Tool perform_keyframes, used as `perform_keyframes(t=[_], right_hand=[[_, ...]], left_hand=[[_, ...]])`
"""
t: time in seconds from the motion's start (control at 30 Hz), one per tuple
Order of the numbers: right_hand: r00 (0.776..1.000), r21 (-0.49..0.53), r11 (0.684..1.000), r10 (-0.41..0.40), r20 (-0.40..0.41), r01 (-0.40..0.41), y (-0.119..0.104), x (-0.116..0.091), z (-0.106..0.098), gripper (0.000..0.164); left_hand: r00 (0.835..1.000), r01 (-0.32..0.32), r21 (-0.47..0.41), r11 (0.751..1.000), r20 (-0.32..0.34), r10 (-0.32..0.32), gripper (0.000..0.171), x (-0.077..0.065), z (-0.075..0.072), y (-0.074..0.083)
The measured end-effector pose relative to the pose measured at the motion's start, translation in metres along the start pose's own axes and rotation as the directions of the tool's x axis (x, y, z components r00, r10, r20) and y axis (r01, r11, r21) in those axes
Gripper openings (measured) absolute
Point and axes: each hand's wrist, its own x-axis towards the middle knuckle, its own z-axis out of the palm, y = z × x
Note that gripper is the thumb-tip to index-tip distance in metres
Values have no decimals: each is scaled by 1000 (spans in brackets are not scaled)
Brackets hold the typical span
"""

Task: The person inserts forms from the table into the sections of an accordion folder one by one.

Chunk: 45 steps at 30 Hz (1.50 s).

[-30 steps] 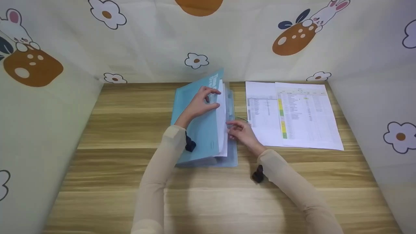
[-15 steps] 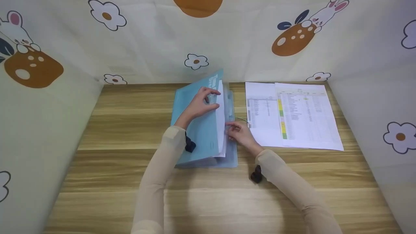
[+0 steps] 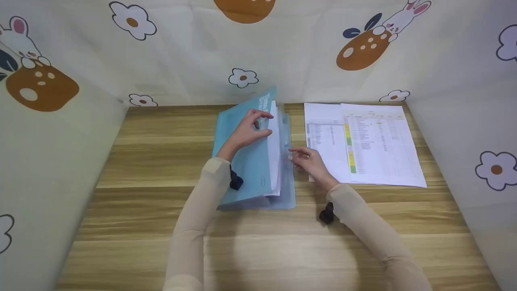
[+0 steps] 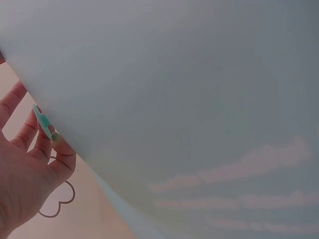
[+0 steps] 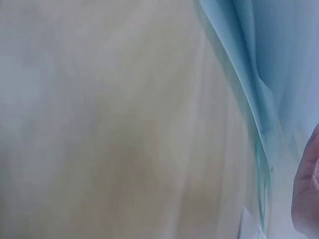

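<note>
A blue folder (image 3: 246, 161) lies on the table with its front cover lifted at a slant, white sheets (image 3: 274, 161) showing inside. My left hand (image 3: 247, 130) holds the cover's right edge, thumb and index finger curved over it. Just beyond the folder's right edge is my right hand (image 3: 311, 161), its index finger and thumb near each other. Past the cover edge in the left wrist view, fingers pinch a small teal tab (image 4: 45, 121). In the right wrist view the folder edge (image 5: 254, 119) has a thin green strand (image 5: 262, 184) along it.
Two printed sheets lie to the right: one with a grey table (image 3: 323, 153), overlapped by another with yellow and green cells (image 3: 383, 149). The wooden table (image 3: 153, 161) is enclosed behind and at both sides by a patterned curtain (image 3: 181, 60).
My right hand has drawn a little to the right, away from the folder's sheets. The thin green loop seen beside it earlier no longer shows. My left hand and the cover stay put.
</note>
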Motion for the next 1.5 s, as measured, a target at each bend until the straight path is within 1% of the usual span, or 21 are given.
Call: perform_keyframes(t=[0.07,0.13,0.33,0.6,0.73,0.83,0.97,1.0,1.07,1.2,1.23,1.3,1.33,1.4,1.5], right_hand=[[1000,-10,1000,11,-15,-12,-3,1,-7,30],[999,5,1000,21,-36,-21,-5,2,-14,30],[997,-7,1000,8,-83,-9,-10,3,-41,32],[985,-96,993,59,-161,-75,-15,-1,-92,41],[974,-88,990,88,-208,-108,-17,-5,-120,45],[966,-56,990,113,-232,-130,-18,-10,-138,44],[959,-76,985,135,-248,-158,-18,-16,-159,46],[956,-83,983,139,-257,-165,-12,-15,-167,48],[949,-74,984,132,-285,-159,8,-9,-188,52],[928,-47,989,117,-354,-143,47,3,-232,57],[921,-61,988,111,-373,-143,52,4,-240,56],[907,-95,982,113,-406,-165,54,1,-252,57],[898,-121,976,115,-425,-182,56,0,-258,57],[883,-207,951,112,-457,-228,62,-3,-271,61],[865,-321,895,126,-486,-311,67,-11,-288,69]], left_hand=[[1000,5,-2,1000,4,-5,38,0,0,0],[1000,14,-1,1000,6,-14,38,-1,-1,-1],[999,32,-8,999,15,-32,40,-1,-1,-2],[1000,24,-2,1000,7,-24,39,0,-1,-2],[1000,20,10,1000,5,-20,39,0,-1,-2],[1000,19,9,1000,3,-19,38,0,-1,-2],[1000,23,2,1000,-1,-23,38,0,0,-2],[1000,24,2,1000,-2,-24,38,0,0,-2],[1000,24,7,1000,-3,-24,38,0,0,-2],[1000,27,14,1000,-4,-27,39,-1,0,-1],[1000,29,14,999,-2,-29,39,0,0,-1],[1000,30,12,999,-3,-30,38,0,0,-1],[1000,31,12,999,-2,-31,39,0,0,-1],[1000,27,8,1000,-4,-27,38,-1,0,-2],[1000,23,4,1000,-3,-23,39,-1,0,-2]])
